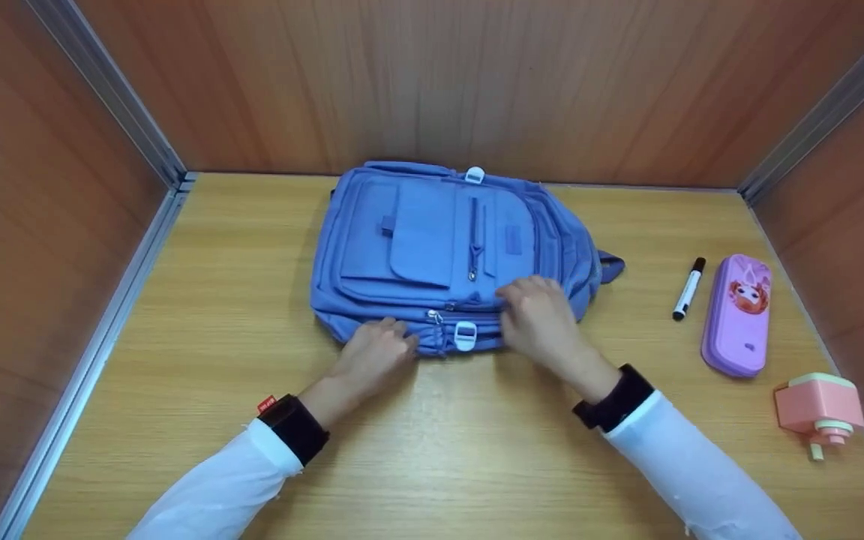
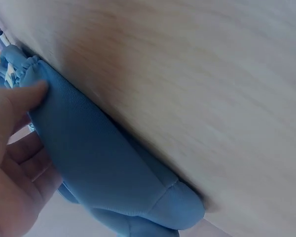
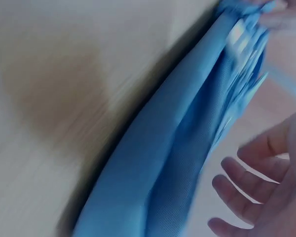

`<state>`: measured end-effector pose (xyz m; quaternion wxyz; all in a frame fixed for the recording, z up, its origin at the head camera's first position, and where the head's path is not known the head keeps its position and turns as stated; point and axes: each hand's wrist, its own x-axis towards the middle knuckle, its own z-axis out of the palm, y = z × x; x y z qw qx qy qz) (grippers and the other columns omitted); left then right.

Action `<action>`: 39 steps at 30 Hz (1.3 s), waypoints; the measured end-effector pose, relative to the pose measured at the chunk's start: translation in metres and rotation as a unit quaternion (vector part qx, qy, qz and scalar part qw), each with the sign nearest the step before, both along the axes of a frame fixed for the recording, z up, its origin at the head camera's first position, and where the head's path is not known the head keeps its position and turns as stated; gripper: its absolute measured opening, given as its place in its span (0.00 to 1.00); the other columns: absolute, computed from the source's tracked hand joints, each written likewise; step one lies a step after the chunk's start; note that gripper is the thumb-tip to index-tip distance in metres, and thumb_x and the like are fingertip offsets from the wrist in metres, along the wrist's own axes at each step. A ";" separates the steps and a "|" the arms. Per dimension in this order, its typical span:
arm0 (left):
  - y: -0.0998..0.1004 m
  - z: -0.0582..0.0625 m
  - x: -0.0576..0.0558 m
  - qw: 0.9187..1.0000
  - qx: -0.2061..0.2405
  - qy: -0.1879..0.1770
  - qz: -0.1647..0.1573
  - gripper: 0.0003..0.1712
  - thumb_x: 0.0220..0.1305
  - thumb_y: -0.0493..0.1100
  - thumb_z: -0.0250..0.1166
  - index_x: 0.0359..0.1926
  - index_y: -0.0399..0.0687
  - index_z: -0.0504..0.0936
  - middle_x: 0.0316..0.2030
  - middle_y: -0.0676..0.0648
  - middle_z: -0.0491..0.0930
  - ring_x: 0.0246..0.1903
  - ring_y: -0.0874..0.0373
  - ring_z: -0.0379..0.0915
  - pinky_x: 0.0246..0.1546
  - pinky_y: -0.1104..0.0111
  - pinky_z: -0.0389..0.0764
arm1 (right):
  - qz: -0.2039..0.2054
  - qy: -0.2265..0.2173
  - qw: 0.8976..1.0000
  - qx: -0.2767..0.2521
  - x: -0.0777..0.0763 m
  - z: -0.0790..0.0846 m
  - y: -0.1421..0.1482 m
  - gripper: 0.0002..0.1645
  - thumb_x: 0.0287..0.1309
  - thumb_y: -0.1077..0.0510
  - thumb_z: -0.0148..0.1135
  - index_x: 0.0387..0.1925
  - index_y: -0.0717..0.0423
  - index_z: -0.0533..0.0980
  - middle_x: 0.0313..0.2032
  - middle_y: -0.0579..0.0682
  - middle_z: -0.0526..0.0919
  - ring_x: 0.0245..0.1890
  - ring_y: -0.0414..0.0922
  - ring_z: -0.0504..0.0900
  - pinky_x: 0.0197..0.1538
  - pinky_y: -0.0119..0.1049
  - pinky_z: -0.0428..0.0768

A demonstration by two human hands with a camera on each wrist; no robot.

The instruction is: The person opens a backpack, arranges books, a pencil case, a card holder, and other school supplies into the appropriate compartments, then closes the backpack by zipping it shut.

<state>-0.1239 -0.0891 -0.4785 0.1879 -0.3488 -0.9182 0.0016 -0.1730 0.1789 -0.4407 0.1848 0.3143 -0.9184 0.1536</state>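
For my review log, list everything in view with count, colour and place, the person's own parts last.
Backpack: one, blue, lying mid-table toward the back panel
Buckles: two, white, on the backpack's near and far sides
Marker: one, white with black ends, right of the backpack
Pencil case: one, purple with a printed character, right of the marker
Cranked gadget: one, pink and pale green, nearer than the pencil case
Tabletop: one, light wood, under everything
Panels: three, brown wood, back and both sides
Metal strips: several, grey, along panel joints
Wristbands: two, black, one per wrist
Sleeves: two, white, on the forearms
Left grip: one, bare, holding the backpack's near edge
Right grip: one, bare, at the backpack's near side
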 end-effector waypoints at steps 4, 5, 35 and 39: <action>0.001 0.000 0.000 1.000 0.029 -0.009 0.004 0.12 0.58 0.48 0.63 0.26 0.45 0.83 0.24 0.48 0.77 0.23 0.54 0.71 0.18 0.66 0.72 | 0.041 0.002 0.999 0.014 0.016 -0.002 -0.030 0.13 0.53 0.52 0.65 0.35 0.57 0.81 0.32 0.50 0.82 0.34 0.48 0.77 0.40 0.43 0.74; 0.001 0.000 0.000 0.999 0.031 -0.010 0.006 0.14 0.59 0.51 0.63 0.26 0.45 0.83 0.24 0.48 0.77 0.23 0.54 0.71 0.18 0.65 0.72 | 0.046 0.003 0.999 0.024 0.019 -0.004 -0.035 0.15 0.53 0.49 0.65 0.34 0.57 0.81 0.32 0.50 0.81 0.34 0.48 0.77 0.39 0.42 0.74; 0.006 0.006 -0.020 0.998 0.008 0.031 0.055 0.15 0.50 0.26 0.60 0.40 0.39 0.82 0.33 0.44 0.77 0.33 0.51 0.70 0.29 0.65 0.77 | 0.022 -0.111 0.992 -0.060 0.035 0.003 -0.057 0.05 0.54 0.66 0.61 0.34 0.60 0.80 0.29 0.51 0.84 0.28 0.47 0.83 0.33 0.35 0.81; 0.004 0.004 -0.022 0.998 -0.002 0.045 0.046 0.16 0.47 0.24 0.57 0.37 0.38 0.81 0.31 0.44 0.76 0.30 0.52 0.70 0.26 0.66 0.76 | 0.021 -0.113 0.992 -0.057 0.035 0.001 -0.045 0.05 0.54 0.67 0.60 0.34 0.61 0.80 0.29 0.52 0.84 0.28 0.47 0.83 0.33 0.36 0.81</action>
